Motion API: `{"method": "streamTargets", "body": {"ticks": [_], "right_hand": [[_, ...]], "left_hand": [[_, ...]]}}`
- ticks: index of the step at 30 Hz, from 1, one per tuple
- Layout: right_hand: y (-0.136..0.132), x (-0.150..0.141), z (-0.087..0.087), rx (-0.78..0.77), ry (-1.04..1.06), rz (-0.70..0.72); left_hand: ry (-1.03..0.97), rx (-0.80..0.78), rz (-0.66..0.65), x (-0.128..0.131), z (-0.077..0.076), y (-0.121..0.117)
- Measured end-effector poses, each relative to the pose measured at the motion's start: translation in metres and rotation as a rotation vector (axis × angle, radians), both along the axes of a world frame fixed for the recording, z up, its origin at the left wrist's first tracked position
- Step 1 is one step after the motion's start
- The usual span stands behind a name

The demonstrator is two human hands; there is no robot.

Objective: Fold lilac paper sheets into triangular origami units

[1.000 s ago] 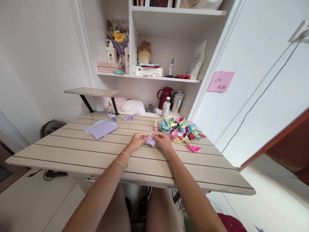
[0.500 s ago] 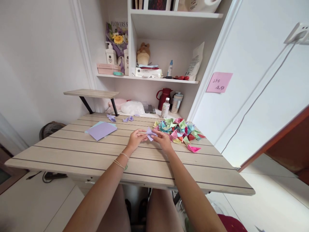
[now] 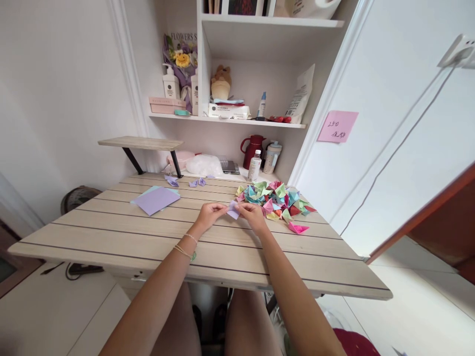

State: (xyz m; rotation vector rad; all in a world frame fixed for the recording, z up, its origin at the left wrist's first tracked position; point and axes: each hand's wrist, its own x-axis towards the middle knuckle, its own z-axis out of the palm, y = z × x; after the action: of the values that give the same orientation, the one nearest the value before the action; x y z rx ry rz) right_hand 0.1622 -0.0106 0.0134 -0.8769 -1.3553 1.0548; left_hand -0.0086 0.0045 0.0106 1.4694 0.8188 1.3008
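Note:
Between my two hands is a small folded piece of purple paper (image 3: 233, 210), held just above the table. My left hand (image 3: 210, 215) pinches its left corner between thumb and finger. On the opposite side, my right hand (image 3: 253, 216) grips the paper's right edge, fingers closed. Just beyond and right of my right hand lies a pile of folded paper boats (image 3: 280, 198) in green, blue, pink, yellow and red. One bright pink paper boat (image 3: 298, 228) rests apart at the pile's near side.
A stack of purple and light-blue paper sheets (image 3: 158, 200) lies on the slatted table (image 3: 148, 237) at left. Several small purple folded pieces (image 3: 200, 182) sit toward the back. Behind the pile stand a bottle (image 3: 254, 167), a red jug (image 3: 253, 152) and a tumbler (image 3: 272, 157).
The purple paper has turned from a pointed, star-like shape into a flatter, squarish one. My fingers have shifted their grip to its sides; the forearms stay almost in place.

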Motion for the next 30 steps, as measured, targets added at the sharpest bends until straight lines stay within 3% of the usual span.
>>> {"method": "streamTargets", "body": {"ticks": [15, 24, 30], "right_hand": [[0.004, -0.003, -0.01, -0.07, 0.021, -0.109], [0.0, -0.013, -0.011, -0.078, -0.024, -0.038], [0.001, -0.015, -0.014, -0.03, -0.012, -0.155]], "left_hand": [[-0.058, -0.2, -0.102, 0.007, -0.008, -0.003], [-0.147, -0.244, 0.005, 0.004, -0.01, 0.004], [-0.163, -0.244, -0.022, 0.003, -0.01, 0.003]]}}
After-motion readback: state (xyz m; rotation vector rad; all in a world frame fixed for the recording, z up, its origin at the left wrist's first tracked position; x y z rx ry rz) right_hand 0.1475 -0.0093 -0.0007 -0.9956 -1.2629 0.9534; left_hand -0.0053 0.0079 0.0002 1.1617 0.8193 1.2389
